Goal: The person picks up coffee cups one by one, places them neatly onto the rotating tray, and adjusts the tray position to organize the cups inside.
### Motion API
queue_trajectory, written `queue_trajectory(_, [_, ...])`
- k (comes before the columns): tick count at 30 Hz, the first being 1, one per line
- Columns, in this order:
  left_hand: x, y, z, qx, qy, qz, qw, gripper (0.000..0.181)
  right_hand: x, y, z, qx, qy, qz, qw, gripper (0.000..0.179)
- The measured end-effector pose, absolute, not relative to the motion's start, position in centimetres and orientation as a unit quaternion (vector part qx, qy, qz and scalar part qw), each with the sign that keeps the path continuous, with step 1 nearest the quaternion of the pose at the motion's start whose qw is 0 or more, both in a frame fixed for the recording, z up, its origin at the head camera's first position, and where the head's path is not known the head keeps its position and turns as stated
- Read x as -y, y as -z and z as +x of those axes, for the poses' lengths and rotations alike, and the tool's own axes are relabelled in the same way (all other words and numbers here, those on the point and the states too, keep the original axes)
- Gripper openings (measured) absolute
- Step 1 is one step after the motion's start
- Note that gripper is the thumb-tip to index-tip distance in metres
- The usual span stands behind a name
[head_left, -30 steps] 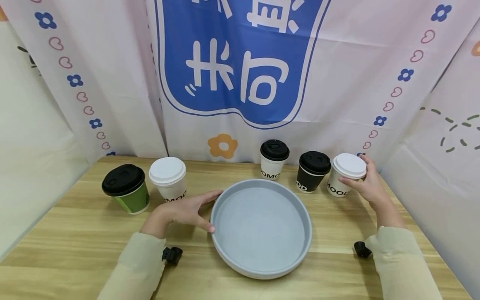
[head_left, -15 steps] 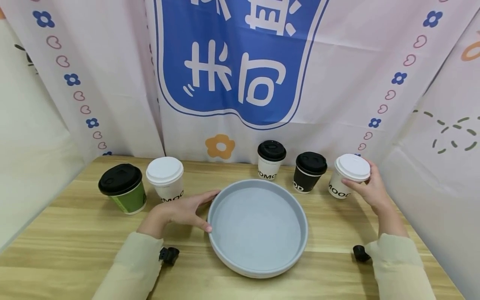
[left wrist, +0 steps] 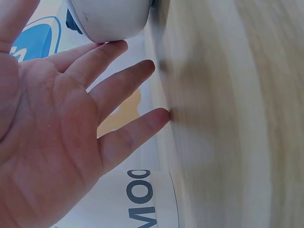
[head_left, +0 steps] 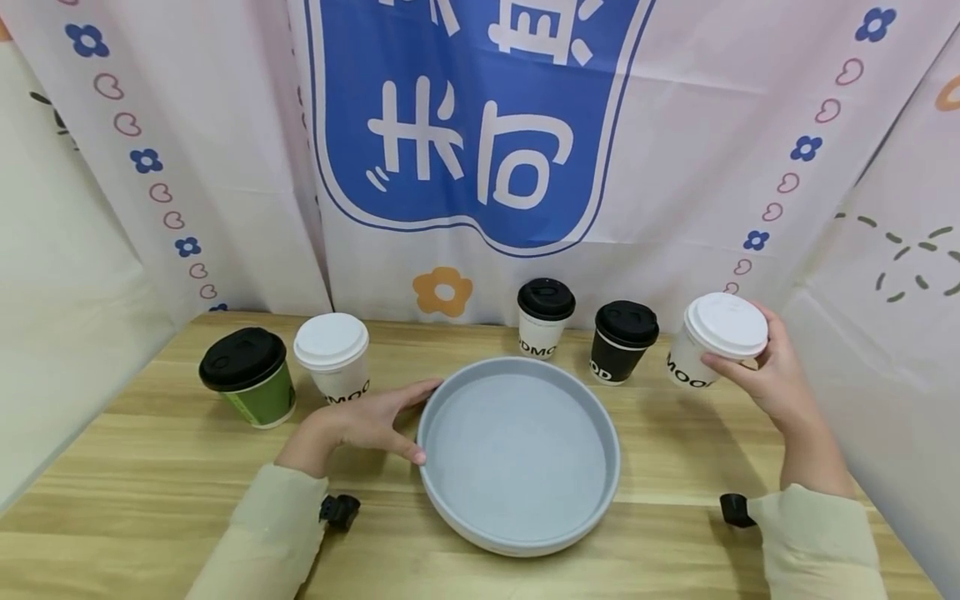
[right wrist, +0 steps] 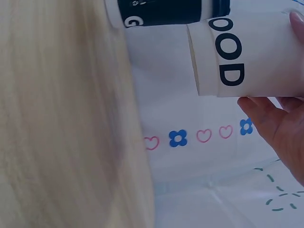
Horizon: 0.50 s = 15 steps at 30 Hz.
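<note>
My right hand grips a white paper coffee cup with a white lid, thumb in front and fingers round the far side. In the right wrist view this cup is held above the wooden table. A round grey tray lies in the middle of the table. My left hand rests at its left rim with thumb and fingers spread. In the left wrist view the fingertips touch the tray's outer wall, and the fingers are nearly straight.
Behind the tray stand a white cup with a black lid and a black cup. On the left are a green cup with a black lid and a white-lidded cup. A printed cloth hangs along the back.
My right hand has taken hold of the white-lidded cup on the right and lifted it off the table, slightly rightward. My left hand stays at the tray.
</note>
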State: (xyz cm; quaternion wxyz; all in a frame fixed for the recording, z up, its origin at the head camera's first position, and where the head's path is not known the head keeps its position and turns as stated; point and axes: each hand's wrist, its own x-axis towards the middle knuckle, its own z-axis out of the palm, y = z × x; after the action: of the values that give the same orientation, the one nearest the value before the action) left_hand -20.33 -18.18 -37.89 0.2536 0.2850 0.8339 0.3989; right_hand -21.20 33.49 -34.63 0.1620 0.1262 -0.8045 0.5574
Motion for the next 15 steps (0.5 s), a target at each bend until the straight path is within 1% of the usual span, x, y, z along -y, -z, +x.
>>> queue_trajectory(5, [18.1, 38.0, -20.4, -0.834, -0.4, 0.283, 0.255, 0.109, -33.1, 33.8, -20.8, 0.766, -0.602, 0.171, 0.147, 0.087])
queue_trajectory(15, [18.2, 37.8, -20.5, -0.834, -0.395, 0.284, 0.26, 0.11, -31.6, 32.5, -19.9, 0.773, -0.59, 0.199, 0.117, 0.09])
